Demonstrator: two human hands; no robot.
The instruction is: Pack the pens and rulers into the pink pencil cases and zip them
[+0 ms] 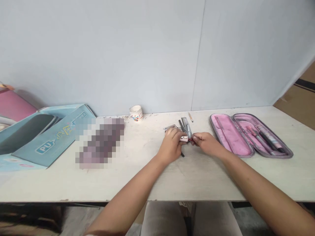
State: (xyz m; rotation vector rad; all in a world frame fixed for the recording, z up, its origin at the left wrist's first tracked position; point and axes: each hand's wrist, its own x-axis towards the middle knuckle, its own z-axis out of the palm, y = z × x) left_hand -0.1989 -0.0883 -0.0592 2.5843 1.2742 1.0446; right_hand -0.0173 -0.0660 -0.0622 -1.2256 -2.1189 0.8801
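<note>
My left hand (170,144) and my right hand (206,143) meet over the middle of the white table (152,177). The left hand's fingers are closed on a small pink and white object (184,139). The right hand pinches a thin red piece (190,139) sticking out of that object. Just behind the hands lie a metal ruler (187,126), dark pens (181,124) and a flat grey piece (170,127). An open pink pencil case (231,137) with several pens lies to the right.
A small white paper cup (136,113) stands by the wall. A short pencil (190,117) lies near it. A blurred purple shape (100,142) lies left of centre. A light blue box (46,137) and a pink item (12,105) sit at the far left.
</note>
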